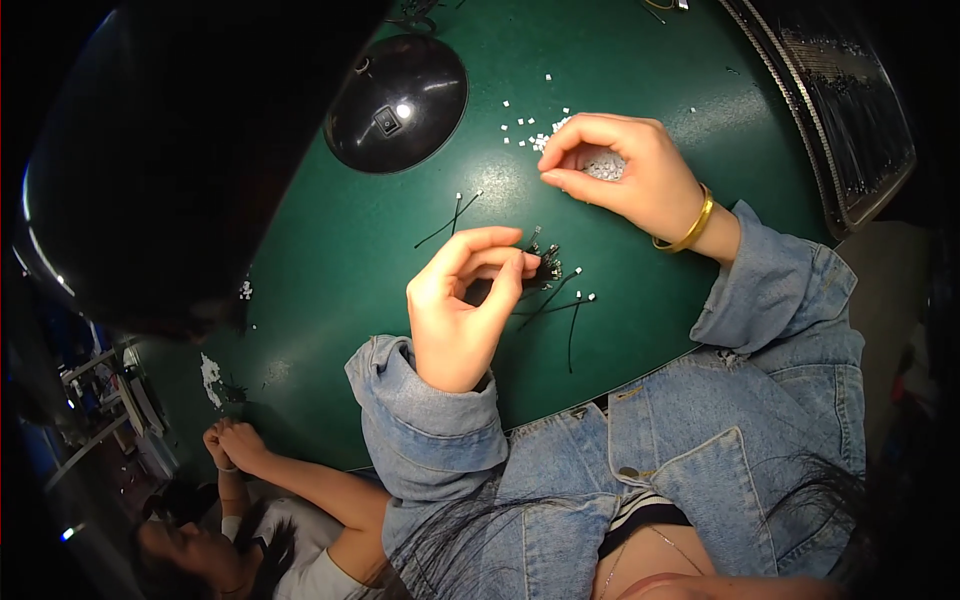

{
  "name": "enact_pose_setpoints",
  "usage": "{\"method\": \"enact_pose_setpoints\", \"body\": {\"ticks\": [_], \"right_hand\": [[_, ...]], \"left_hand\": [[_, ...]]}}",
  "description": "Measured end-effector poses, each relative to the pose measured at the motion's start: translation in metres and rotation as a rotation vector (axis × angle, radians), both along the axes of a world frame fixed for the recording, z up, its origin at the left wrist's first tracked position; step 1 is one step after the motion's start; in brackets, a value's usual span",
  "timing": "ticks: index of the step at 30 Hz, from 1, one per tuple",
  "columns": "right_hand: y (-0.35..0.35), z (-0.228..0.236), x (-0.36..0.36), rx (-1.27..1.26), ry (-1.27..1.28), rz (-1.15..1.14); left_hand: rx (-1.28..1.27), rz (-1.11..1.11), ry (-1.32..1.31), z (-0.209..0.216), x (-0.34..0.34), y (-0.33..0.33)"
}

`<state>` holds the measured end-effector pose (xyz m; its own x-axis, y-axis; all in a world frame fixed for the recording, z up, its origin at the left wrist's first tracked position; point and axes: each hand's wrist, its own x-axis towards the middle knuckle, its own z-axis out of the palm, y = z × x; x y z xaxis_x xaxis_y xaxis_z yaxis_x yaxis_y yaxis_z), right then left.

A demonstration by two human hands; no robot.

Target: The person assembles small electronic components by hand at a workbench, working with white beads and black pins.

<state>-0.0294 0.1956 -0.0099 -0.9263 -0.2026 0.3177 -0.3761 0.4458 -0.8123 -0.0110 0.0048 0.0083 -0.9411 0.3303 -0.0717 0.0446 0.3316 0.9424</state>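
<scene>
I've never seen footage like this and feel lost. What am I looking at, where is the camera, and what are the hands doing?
There is no machine: a person wears a camera on the head, looking down at their own hands over a green table. The wide lens bends the edges. The left hand pinches a bunch of thin black wires with small white ends. The right hand pinches at a scatter of tiny white pieces. A black lamp base stands behind. Another person sits at lower left.

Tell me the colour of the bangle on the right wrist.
Gold; the bangle shows in the head view, just behind the right hand.
</scene>
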Motion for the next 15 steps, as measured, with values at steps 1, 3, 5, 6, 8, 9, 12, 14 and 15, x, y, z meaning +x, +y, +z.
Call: {"method": "enact_pose_setpoints", "body": {"ticks": [1, 3, 5, 6, 8, 9, 12, 14, 15], "right_hand": [[0.000, 0.005, 0.004, -0.281, -0.250, 0.039], [0.000, 0.008, 0.010, -0.562, -0.502, 0.083], [0.001, 0.008, 0.012, -0.653, -0.696, 0.191], [0.000, 0.008, 0.013, -0.697, -0.793, 0.246], [-0.001, 0.010, 0.015, -0.728, -0.833, 0.249], [-0.002, 0.011, 0.016, -0.759, -0.872, 0.253], [-0.005, 0.016, 0.018, -0.797, -0.926, 0.241], [-0.007, 0.019, 0.019, -0.812, -0.955, 0.211], [-0.008, 0.019, 0.019, -0.811, -0.956, 0.211]], "left_hand": [[0.162, 0.023, -0.145, 0.004, 0.000, 0.002], [0.324, 0.050, -0.288, 0.006, 0.001, 0.001], [0.382, 0.023, -0.372, 0.007, 0.001, -0.001], [0.411, 0.010, -0.414, 0.007, 0.000, -0.002], [0.420, 0.001, -0.437, 0.007, -0.001, -0.004], [0.428, -0.007, -0.458, 0.006, -0.002, -0.004], [0.442, -0.015, -0.485, 0.006, -0.002, -0.005], [0.451, -0.014, -0.497, 0.005, -0.001, -0.005], [0.452, -0.013, -0.497, 0.006, -0.001, -0.005]]}}
